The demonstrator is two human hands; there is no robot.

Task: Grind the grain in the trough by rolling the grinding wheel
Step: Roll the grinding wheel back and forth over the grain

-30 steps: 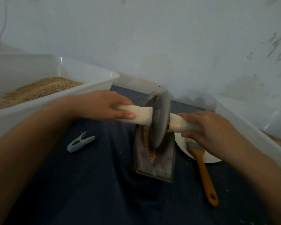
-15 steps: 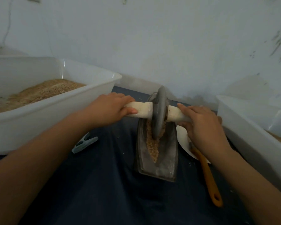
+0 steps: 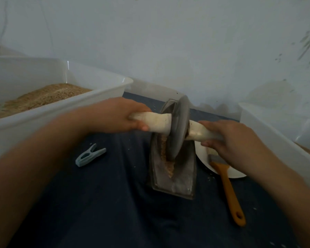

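While both hands (image 3: 115, 116) grip its handle, the grinding wheel (image 3: 178, 127) (tilted) sits in the trough (image 3: 182, 178).

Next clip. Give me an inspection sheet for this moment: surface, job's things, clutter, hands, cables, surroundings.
Surface: dark blue cloth, a few stray grains scattered on it.
Job's things: grinding wheel stands in the trough; grain lies along the trough's groove.
Clutter: clothespin left of the trough; brush with orange handle, its bristle end on a white plate.
Hands: left hand grips the wheel's left handle; right hand grips the right handle.
Cables: nothing seen.
Surroundings: white tub of grain at left, another white tub at right, marked white wall behind.
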